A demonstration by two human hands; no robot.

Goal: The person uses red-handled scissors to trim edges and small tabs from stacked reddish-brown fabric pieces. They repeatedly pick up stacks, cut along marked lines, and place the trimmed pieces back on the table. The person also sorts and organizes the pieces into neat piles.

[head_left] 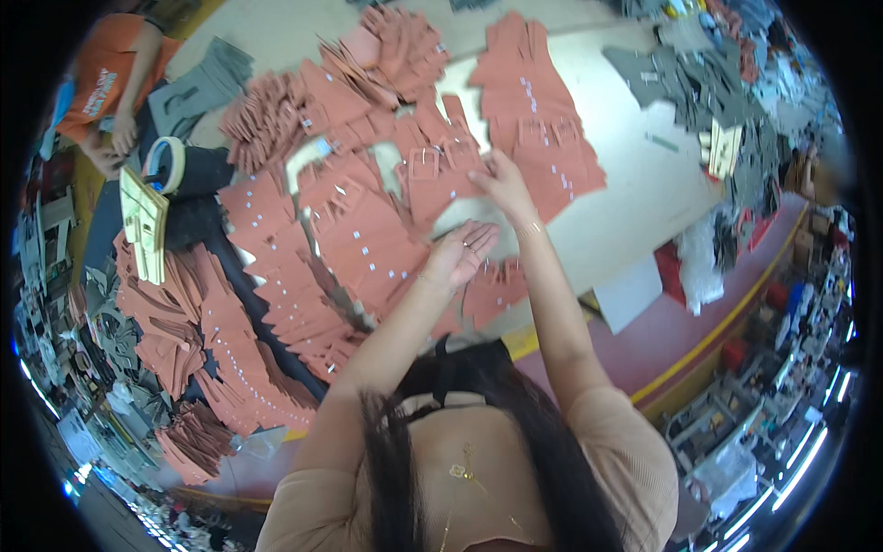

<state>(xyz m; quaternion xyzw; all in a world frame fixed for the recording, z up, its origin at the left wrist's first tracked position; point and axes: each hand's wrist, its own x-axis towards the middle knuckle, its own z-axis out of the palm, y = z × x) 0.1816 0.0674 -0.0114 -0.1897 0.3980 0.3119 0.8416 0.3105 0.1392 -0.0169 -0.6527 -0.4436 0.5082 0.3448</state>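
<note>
Salmon-coloured cut fabric pieces with small white stickers lie in overlapping stacks across the table. My left hand point(463, 252) is palm up with its fingers stretched out, above the gap between the stacks, and holds nothing. Farther off and to the right, my right hand point(508, 189) has its fingers bent at the right edge of a salmon fabric piece point(430, 195) with square outlines on it; the fingertips appear to pinch that edge. A long stack of salmon pieces point(529, 87) lies just beyond my right hand. Left of my left hand is another salmon stack point(363, 230).
At the left stand a roll of tape point(166, 164) and a cream pattern board point(143, 225). More salmon stacks point(230, 340) lie at the lower left. Dark grey pieces point(685, 87) lie at the far right. A co-worker's hand point(123, 132) is at the upper left.
</note>
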